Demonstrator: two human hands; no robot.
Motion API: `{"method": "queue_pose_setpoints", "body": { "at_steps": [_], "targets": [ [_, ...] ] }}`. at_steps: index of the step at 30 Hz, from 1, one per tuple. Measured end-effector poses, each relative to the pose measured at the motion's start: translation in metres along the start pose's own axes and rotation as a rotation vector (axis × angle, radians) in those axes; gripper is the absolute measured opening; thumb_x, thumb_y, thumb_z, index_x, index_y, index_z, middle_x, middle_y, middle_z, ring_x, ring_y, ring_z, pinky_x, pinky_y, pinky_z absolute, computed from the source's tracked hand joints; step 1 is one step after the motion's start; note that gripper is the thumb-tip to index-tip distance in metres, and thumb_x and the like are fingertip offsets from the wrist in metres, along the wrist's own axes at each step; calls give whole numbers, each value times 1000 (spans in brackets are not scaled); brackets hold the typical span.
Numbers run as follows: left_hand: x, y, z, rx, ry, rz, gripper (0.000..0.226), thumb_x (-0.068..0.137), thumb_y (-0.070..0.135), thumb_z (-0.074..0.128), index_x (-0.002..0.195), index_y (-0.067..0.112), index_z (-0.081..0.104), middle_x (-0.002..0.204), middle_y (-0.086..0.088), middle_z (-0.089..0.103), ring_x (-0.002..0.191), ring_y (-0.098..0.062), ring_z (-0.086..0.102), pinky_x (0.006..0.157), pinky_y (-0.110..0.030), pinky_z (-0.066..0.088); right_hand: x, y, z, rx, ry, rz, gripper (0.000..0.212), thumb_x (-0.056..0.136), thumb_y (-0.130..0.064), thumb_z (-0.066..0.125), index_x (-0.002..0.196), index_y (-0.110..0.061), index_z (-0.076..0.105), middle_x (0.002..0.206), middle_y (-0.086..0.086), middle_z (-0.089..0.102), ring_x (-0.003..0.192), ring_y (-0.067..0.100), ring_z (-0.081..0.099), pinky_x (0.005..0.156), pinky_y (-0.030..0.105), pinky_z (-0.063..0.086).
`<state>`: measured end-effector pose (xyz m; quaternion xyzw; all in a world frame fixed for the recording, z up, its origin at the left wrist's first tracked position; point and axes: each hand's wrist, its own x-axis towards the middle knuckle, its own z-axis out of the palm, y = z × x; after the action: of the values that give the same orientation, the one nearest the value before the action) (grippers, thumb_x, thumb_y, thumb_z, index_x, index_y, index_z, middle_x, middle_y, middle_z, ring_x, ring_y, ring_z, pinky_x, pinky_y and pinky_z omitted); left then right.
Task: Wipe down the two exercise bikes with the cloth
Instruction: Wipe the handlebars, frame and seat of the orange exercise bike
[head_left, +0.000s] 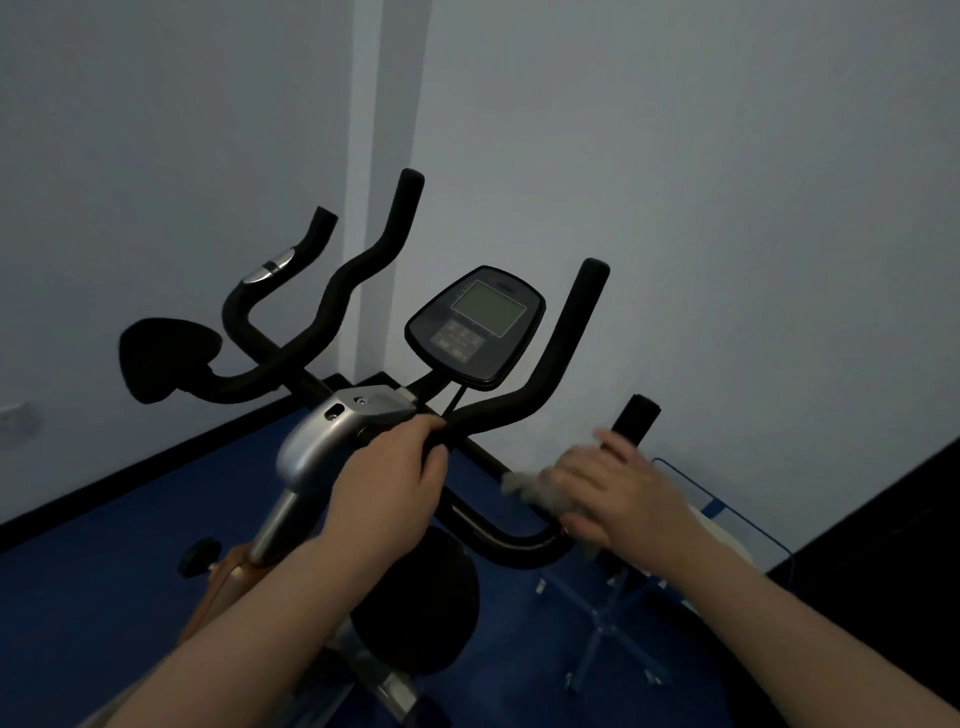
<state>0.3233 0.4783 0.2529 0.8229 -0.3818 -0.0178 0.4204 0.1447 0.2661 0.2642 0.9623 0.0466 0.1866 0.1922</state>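
Dim room, pale walls meeting at a corner, dark skirting along the base, blue floor (104, 597). Near exercise bike (311, 452) fills the middle: silver moulded stem housing, matte black foam handlebar (524, 410) bent into upswept horns, rounded black console (475, 327) with a grey blank screen and a keypad below it, thin cable dropping from its underside. Black round knob low on the frame at left, orange-brown part beside it. A second bike's handlebar (358, 275) stands behind and to the left, same black foam, one chrome band on its far horn, with a dark rounded pad hanging at its left end. Left hand (395, 478) grips the near handlebar at the centre, just beside the silver housing, fingers curled over the bar. Right hand (618, 493) is on the right-hand loop of the same bar, blurred; its grip is closed round a pale grey, rumpled cloth (530, 488), which is pressed against the bar and sticks out to the left of the fingers. A short black upright grip end shows just beyond the right hand. Below the right forearm, a clear plastic stand (608, 623) with splayed legs on the floor, blue-edged sheet above it, partly hidden by the arm.
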Motion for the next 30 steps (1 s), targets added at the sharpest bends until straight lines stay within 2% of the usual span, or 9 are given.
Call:
{"method": "queue_pose_setpoints", "body": {
  "at_steps": [4, 7, 10, 17, 20, 22, 25, 28, 30],
  "targets": [
    [19, 19, 13, 54, -53, -23, 34, 102, 33, 42, 134, 24, 48, 121, 2, 61, 106, -20, 58, 89, -39, 47, -9, 7, 1, 41, 74, 268, 39, 91, -34, 52, 120, -11, 65, 124, 6, 64, 128, 24, 49, 121, 42, 9],
    [24, 14, 21, 97, -141, -83, 38, 104, 37, 36, 138, 24, 43, 126, -2, 58, 108, -24, 57, 91, -39, 45, -18, -6, 15, 123, 41, 59, 38, 98, -37, 48, 124, -15, 64, 132, 4, 59, 135, 22, 43, 120, 43, 13],
    [25, 8, 23, 181, -147, -78, 39, 103, 40, 34, 140, 28, 39, 121, -2, 60, 100, -23, 60, 84, -38, 48, -11, 43, -6, -39, -21, -77, 37, 95, -39, 49, 118, -17, 68, 127, 3, 63, 129, 24, 52, 115, 46, 21],
    [28, 3, 29, 301, -105, -94, 36, 103, 41, 35, 136, 31, 43, 124, 3, 61, 106, -21, 59, 81, -33, 44, 9, -5, -1, 135, -20, 277, 29, 93, -33, 45, 87, -17, 68, 84, -2, 64, 91, 18, 63, 113, 43, 32],
    [29, 1, 27, 291, -112, -158, 35, 102, 45, 37, 130, 29, 51, 114, -2, 65, 109, -23, 54, 89, -35, 42, 36, 5, -13, 358, -93, 423, 33, 100, -41, 42, 78, -20, 56, 76, -5, 57, 78, 15, 55, 78, 24, 40],
    [28, 2, 24, 259, -123, -198, 35, 100, 47, 41, 125, 28, 57, 113, -2, 65, 111, -22, 53, 96, -37, 42, 61, 14, -21, 531, 46, 527, 35, 99, -46, 38, 78, -22, 51, 75, -8, 53, 72, 12, 50, 58, 25, 33],
    [26, 3, 18, 155, -129, -235, 34, 98, 47, 48, 121, 26, 62, 113, -1, 66, 107, -17, 57, 96, -36, 45, 99, 15, -24, 481, 283, 479, 34, 98, -44, 39, 104, -19, 62, 97, -5, 62, 88, 14, 53, 68, 31, 44],
    [26, 2, 16, 85, -108, -246, 33, 101, 39, 45, 124, 23, 63, 118, -2, 66, 108, -18, 58, 97, -34, 44, 122, 1, 1, 260, 0, 384, 37, 102, -44, 36, 125, -25, 57, 123, -4, 58, 112, 20, 47, 88, 36, 36],
    [27, -1, 15, 50, -90, -257, 31, 103, 32, 41, 119, 20, 66, 114, -3, 68, 105, -18, 59, 95, -35, 45, 124, -20, 18, 193, -92, 407, 33, 103, -43, 34, 119, -30, 59, 117, -6, 61, 112, 21, 47, 92, 40, 30]
  ]
}}
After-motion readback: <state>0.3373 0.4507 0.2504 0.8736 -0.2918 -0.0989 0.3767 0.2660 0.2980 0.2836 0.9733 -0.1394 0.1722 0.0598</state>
